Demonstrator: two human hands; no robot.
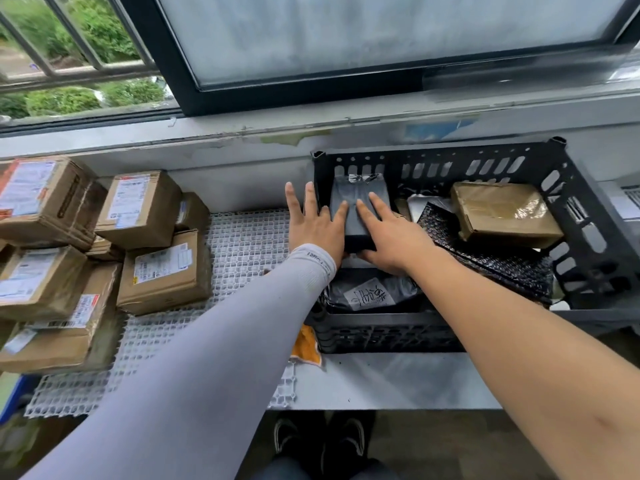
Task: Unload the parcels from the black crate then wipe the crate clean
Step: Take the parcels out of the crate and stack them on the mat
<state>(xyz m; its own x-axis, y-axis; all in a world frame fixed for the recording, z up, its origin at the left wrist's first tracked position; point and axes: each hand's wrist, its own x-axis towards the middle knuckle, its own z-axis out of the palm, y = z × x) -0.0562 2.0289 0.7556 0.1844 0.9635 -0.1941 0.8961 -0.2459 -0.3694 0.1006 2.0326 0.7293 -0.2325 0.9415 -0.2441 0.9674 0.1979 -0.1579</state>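
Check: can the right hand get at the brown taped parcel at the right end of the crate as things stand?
Probably yes. The brown taped parcel lies on top at the right end of the black crate, nothing over it, crate open-topped. But the right hand is on the dark grey parcel with the left hand.

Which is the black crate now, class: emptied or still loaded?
Still loaded: the black crate holds a brown parcel, and both hands rest on a dark parcel.
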